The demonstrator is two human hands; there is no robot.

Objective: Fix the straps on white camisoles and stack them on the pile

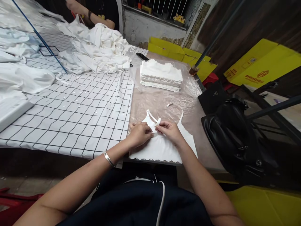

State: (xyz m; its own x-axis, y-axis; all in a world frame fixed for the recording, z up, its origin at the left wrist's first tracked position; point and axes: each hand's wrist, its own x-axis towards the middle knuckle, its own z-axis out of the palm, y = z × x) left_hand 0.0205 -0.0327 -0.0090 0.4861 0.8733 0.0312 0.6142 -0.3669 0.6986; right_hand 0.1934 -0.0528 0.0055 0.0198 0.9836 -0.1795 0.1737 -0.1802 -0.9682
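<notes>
A small white camisole top (162, 147) with thin straps and a scalloped hem lies flat on the table's near edge, on clear plastic sheeting (160, 100). My left hand (138, 133) and my right hand (169, 130) meet over its neckline. Both pinch the same white strap (157, 123) between thumb and fingers. A silver bangle (108, 159) sits on my left wrist.
A neat stack of folded white tops (161, 75) stands further back, with a dark phone (142, 56) behind it. A loose heap of white garments (98, 47) covers the grid-patterned cloth (77, 116); another person's arm (94, 15) rests beyond it. A black handbag (232, 138) sits right, near yellow cartons (263, 66).
</notes>
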